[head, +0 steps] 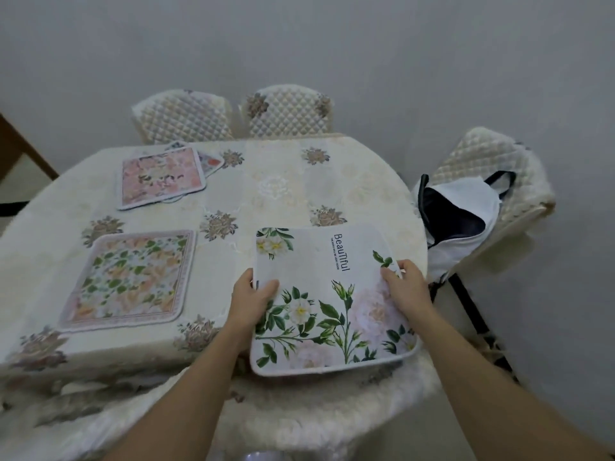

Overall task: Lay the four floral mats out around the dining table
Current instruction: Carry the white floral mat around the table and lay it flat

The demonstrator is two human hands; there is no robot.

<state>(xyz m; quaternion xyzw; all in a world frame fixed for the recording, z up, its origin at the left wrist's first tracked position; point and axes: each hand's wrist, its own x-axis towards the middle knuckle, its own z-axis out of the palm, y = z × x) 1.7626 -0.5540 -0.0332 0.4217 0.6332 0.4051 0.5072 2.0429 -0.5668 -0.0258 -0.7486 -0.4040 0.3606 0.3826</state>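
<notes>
Already halfway across the dining table, a person's left hand and right hand each gripped a side edge of the white "Beautiful" mat, thumbs on top and fingers tucked out of sight beneath. The mat sat at the table's near right corner, its near edge jutting past the table's edge over a fluffy chair seat. That overhang looked the main hazard: were the hands to let go where they were, the mat could tip off and slide down onto the chair. A green-and-peach mat lay flat by the near left edge, well apart from the white one. Toward the far left corner, a pink mat rested on top of another mat, only a corner of which showed, so the fourth place seemed yet unlaid. Lifting the pink one carelessly might drag its neighbour along or rumple the embroidered tablecloth. On the chair beside the table's right edge, an open black-and-white bag leaned close; an elbow swinging that way could knock it over.
</notes>
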